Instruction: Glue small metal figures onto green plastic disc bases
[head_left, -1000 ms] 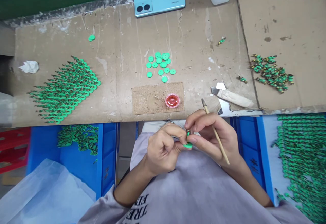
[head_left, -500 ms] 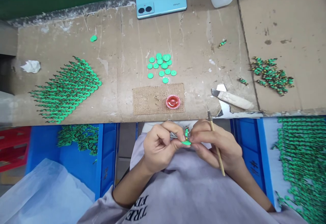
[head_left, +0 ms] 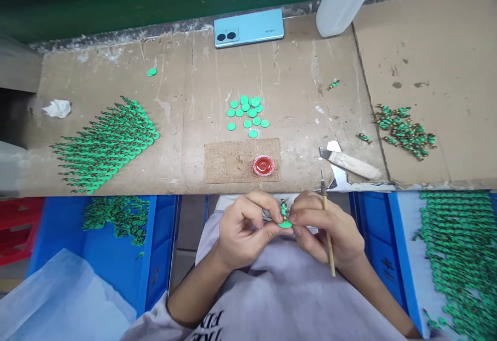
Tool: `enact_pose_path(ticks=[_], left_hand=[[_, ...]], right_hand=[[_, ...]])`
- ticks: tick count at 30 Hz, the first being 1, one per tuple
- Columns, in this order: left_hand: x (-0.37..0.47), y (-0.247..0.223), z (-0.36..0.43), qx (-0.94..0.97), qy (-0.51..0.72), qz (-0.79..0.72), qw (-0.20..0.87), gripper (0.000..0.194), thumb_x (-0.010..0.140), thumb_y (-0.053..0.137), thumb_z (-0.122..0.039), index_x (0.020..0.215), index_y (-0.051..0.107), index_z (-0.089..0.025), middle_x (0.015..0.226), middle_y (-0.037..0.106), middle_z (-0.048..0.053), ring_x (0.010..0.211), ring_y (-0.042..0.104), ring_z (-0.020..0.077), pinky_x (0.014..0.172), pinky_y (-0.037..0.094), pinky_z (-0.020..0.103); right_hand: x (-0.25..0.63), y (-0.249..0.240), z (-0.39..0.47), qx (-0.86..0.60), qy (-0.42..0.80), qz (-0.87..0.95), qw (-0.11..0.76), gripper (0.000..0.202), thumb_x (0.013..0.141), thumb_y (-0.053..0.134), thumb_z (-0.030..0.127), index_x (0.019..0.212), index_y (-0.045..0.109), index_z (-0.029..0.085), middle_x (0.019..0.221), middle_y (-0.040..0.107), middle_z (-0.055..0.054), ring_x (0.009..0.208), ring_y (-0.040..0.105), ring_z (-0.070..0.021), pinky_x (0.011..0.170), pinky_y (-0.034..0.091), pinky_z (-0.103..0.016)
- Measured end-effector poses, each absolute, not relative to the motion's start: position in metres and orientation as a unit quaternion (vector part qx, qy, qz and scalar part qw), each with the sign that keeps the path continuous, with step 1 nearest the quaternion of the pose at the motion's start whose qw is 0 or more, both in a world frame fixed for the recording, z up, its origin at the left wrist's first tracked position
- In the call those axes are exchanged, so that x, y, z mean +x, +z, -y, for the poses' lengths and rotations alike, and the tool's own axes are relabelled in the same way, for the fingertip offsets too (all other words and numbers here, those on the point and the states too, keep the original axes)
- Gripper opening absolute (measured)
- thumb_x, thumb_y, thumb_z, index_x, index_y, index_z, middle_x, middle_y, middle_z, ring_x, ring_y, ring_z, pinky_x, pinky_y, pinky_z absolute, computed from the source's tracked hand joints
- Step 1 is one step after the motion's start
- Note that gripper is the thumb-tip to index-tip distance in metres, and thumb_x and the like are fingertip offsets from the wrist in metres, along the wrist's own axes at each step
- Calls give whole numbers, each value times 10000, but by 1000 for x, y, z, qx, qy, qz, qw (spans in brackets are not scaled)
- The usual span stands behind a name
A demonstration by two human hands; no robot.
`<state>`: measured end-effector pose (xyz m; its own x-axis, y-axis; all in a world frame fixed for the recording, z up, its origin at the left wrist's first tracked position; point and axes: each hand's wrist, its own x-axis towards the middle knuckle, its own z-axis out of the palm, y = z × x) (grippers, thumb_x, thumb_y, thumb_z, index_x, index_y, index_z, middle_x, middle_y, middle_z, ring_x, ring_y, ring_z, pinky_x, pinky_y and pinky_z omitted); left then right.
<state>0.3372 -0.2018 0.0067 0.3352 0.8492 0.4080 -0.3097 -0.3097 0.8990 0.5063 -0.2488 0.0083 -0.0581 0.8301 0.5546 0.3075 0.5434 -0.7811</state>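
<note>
Just past the table's front edge, my left hand (head_left: 244, 230) pinches the green round base of a tiny painted figurine (head_left: 284, 211) between thumb and fingertips. The figurine stands upright on that disc. My right hand (head_left: 330, 224) meets it from the other side, its fingertips at the figurine's lower part and base. Tucked between the right fingers is a fine-tipped brush (head_left: 330, 248) with a wooden handle, its thin point upward. Directly ahead, a small pink cup of red liquid (head_left: 263, 165) rests on a rough brown board (head_left: 221, 162).
Loose green discs (head_left: 252, 113) lie mid-table. Rows of based figurines (head_left: 112, 144) stand left; a pile of figurines (head_left: 407, 131) lies right. Nearby are a wrapped-handle blade (head_left: 353, 164), a phone (head_left: 248, 29) and a white container (head_left: 337, 15). Blue crates (head_left: 157, 253) flank my lap, holding more figurines.
The view has tilted up slightly, so the table sits lower in the picture. Both hands keep their hold on the figurine, and the brush remains in my right hand, now more upright.
</note>
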Motion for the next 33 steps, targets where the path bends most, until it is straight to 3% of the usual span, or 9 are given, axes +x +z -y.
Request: enact_pose_path(ticks=[9,15,21,27,33], left_hand=[[335,5,201,643,554,-223,478,410,957,755,-117,771,404,-219,805,730,-7,712,708,142,644,578,267],[332,6,201,676,550,-216,440,428,923,681,12,778,357,-227,836,713,-15,754,685,126,678,574,255],[330,8,198,711,535,-208,407,408,918,622,25,786,337,-234,813,690,-18,738,682,129,660,572,252],[328,10,199,744,499,-209,391,398,882,595,62,808,351,-243,813,700,0,717,672,133,645,598,258],[325,8,203,767,472,-223,373,397,889,599,75,775,375,-233,833,745,19,789,721,147,697,630,268]], right_hand=[[503,6,247,-403,246,694,544,300,959,588,69,1187,634,259,810,751,-30,641,717,-209,567,593,-316],[501,4,246,-403,230,693,552,267,967,571,50,1154,624,233,815,744,-37,650,710,-196,565,575,-304],[503,4,248,-415,258,687,539,297,954,609,48,1177,639,242,855,739,-40,707,720,-201,599,585,-305],[504,2,254,-444,332,627,547,288,1023,667,210,1305,637,257,1043,727,-81,851,723,-223,716,628,-340],[503,1,258,-443,397,570,566,307,1063,678,348,1359,632,278,966,692,-48,810,676,-209,749,609,-354]])
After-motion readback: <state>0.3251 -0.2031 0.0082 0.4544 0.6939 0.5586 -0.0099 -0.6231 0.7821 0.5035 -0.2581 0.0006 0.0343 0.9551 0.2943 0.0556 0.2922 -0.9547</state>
